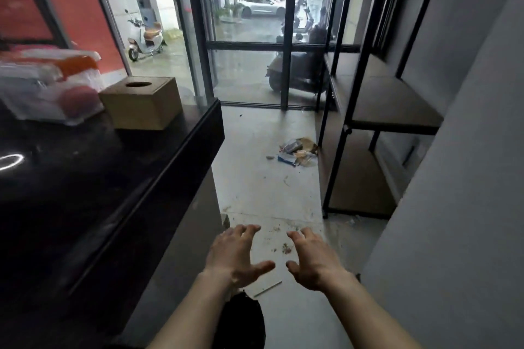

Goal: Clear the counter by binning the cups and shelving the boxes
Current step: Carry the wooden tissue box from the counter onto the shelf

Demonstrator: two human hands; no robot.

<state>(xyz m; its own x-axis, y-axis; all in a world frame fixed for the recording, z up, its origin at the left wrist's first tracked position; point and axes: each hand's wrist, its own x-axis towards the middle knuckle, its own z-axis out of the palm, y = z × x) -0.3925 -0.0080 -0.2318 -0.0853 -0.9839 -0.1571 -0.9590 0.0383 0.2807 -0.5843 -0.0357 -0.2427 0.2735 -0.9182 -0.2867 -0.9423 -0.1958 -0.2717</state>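
While both hands, left [236,256] and right [316,259], hung wide, empty, cardboard box [141,102] at 10 o'clock on worktop [119,178] looked light, stiff; grip its sides.

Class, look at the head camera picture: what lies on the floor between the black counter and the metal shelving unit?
In the head view, between the counter and the shelving unit is grey floor carrying a litter pile beside the shelving's foot, plus scattered crumbs.

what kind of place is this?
Probably a street-level shop or small cafe being set up: a black service counter with a cardboard tissue box, an empty metal shelving unit, and glass storefront doors facing parked scooters.
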